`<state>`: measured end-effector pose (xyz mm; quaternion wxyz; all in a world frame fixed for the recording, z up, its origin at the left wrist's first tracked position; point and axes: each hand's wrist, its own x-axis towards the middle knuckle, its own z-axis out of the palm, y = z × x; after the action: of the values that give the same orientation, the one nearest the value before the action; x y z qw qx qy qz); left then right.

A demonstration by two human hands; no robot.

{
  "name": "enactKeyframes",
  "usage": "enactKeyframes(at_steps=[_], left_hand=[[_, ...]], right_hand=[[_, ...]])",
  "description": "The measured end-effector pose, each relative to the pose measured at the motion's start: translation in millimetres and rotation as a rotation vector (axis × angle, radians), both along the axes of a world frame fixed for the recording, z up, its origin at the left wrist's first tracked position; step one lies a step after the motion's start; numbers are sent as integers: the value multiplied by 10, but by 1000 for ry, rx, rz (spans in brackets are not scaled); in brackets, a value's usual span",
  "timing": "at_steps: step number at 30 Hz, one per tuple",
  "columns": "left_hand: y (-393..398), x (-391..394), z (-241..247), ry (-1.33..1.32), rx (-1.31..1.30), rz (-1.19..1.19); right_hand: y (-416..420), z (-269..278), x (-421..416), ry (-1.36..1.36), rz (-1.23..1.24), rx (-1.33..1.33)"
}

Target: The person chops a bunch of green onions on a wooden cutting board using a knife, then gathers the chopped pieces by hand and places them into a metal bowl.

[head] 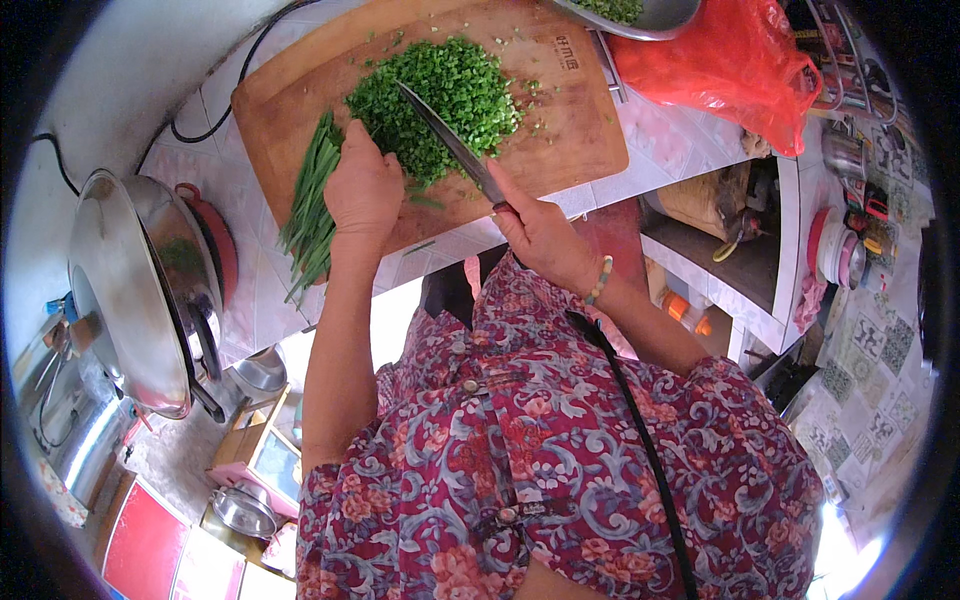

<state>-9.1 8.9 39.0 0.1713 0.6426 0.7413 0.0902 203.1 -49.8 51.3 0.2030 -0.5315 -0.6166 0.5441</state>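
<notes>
My right hand (pixel 541 238) grips the handle of a kitchen knife (pixel 448 139), its blade slanting up and left over a heap of finely chopped green chives (pixel 442 90). Under my left hand (pixel 364 182), a bundle of long uncut chives (pixel 312 196) lies along the left side of the wooden cutting board (pixel 577 142). The fingers of that hand rest around the bundle's upper part and hide some of it. Small green bits are scattered on the board around the heap, and a few stalks lie near its front edge.
A metal bowl (pixel 667 21) with chopped greens stands at the back right, beside a red plastic bag (pixel 720 75). To the left is a large lidded metal pan (pixel 124 292). A black cable (pixel 241 79) runs behind the board. Shelves (pixel 709 281) open below the tiled counter (pixel 660 135).
</notes>
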Motion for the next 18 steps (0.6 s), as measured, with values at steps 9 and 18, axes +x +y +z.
enactKeyframes(at_steps=[9,18], left_hand=[[237,-4,100,180,7,-44],[345,-63,33,225,316,-122]], right_hand=[[61,23,27,35,40,34],[38,-78,85,60,43,66]])
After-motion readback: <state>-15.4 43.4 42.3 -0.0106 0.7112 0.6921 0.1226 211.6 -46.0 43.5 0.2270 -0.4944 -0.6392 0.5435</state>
